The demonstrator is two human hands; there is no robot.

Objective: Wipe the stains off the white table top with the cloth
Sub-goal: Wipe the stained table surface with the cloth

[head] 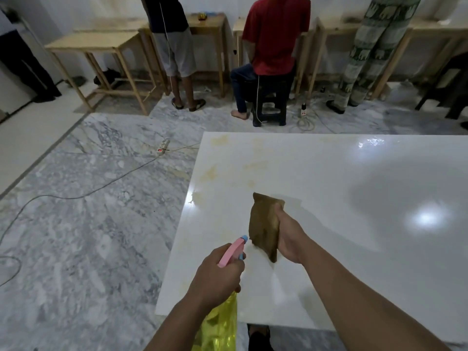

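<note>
My right hand [288,239] grips the cloth [266,225], left hand [219,273] clasps the spray bottle [222,323]; yellow stains [210,173] beyond the cloth risk smearing.

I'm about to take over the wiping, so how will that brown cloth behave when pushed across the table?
The cloth looks floppy: it hangs creased from the right hand, so it may bunch. The table top is glossy, so it probably slides easily.

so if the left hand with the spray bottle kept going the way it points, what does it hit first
Probably the brown cloth held in the right hand, just ahead of the left hand and the spray bottle nozzle, though depth is unclear.
</note>
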